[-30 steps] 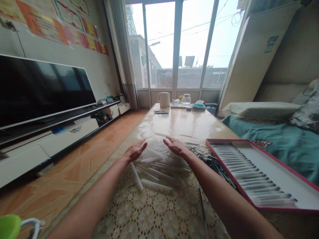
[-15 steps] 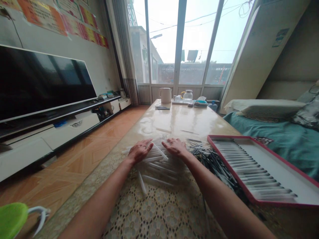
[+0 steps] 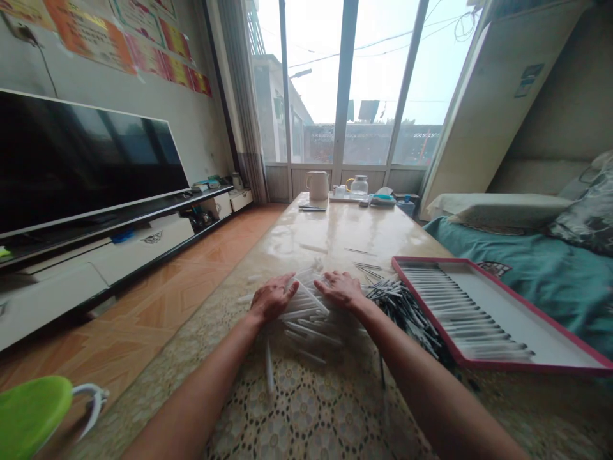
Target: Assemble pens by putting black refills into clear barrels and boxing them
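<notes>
My left hand [image 3: 274, 299] rests on the left side of a loose pile of whitish, see-through pen barrels [image 3: 313, 329], fingers spread. My right hand [image 3: 341, 291] lies palm down over the pile's right side, its fingers apart too. Between the two hands, one barrel [image 3: 315, 298] slants across the others. Another barrel [image 3: 269, 367] lies by itself nearer to me. Right of my right hand is a heap of thin dark sticks, like pen refills [image 3: 407, 313]. Beyond it, a red-rimmed shallow tray [image 3: 520, 300] holds a row of dark-tipped pens [image 3: 460, 310].
On the far end of the table [image 3: 306, 225] stand a beige jug [image 3: 317, 185], a glass pot [image 3: 360, 185] and a tissue pack [image 3: 383, 198]. A green stool [image 3: 36, 415] is at lower left. A bed or sofa with a teal cover [image 3: 479, 239] flanks the right.
The barrels under my hands have shifted, and those at the pile's near side lie differently. Both hands stay spread on the pile. The view has moved slightly.
</notes>
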`<state>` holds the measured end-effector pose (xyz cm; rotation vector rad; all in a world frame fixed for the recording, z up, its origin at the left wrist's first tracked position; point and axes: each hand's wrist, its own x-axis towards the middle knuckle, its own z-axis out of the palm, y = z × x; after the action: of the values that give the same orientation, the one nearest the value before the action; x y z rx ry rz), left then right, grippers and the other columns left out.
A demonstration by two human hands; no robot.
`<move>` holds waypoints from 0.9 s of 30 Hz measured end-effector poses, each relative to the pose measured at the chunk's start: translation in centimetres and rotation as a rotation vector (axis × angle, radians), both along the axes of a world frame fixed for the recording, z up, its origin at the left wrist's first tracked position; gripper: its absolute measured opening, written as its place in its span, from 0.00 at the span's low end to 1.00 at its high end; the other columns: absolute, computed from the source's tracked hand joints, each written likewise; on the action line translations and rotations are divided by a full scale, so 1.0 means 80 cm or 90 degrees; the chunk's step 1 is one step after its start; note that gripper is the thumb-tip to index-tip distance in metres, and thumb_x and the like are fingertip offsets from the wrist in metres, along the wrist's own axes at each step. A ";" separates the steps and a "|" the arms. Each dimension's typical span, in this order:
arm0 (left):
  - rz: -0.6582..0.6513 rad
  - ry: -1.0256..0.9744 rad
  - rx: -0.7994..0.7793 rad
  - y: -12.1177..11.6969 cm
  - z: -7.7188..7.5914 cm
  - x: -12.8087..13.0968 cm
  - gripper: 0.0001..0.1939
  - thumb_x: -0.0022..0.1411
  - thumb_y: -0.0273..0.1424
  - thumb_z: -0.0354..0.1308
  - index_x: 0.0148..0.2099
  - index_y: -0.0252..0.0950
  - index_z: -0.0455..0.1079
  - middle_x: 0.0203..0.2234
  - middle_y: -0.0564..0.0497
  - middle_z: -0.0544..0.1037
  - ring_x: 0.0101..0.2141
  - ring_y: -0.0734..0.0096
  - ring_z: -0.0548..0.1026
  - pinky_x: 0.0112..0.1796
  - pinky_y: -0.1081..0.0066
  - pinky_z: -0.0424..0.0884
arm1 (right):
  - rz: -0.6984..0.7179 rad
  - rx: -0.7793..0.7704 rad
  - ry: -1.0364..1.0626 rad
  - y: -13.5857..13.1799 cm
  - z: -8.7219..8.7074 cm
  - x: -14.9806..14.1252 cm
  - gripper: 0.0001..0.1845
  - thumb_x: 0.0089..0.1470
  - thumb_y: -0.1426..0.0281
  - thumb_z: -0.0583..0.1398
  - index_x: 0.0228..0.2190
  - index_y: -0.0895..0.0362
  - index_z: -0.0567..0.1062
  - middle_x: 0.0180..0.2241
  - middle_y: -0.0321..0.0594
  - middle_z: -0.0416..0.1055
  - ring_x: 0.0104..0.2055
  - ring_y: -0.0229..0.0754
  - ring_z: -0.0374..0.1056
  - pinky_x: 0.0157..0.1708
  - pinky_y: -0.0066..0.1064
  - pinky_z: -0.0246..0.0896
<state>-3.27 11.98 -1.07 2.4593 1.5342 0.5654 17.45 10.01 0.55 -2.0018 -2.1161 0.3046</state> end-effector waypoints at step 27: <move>-0.024 -0.169 0.114 -0.132 0.034 -0.002 0.10 0.60 0.32 0.51 0.41 0.37 0.70 0.37 0.46 0.76 0.40 0.62 0.73 0.43 0.64 0.68 | -0.020 0.285 0.136 -0.142 0.005 0.044 0.05 0.52 0.71 0.55 0.28 0.55 0.71 0.32 0.40 0.70 0.33 0.41 0.67 0.35 0.29 0.60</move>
<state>-3.47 1.41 1.62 2.4109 1.3827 1.0156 20.95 -1.37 0.94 -1.6612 -1.8233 0.0305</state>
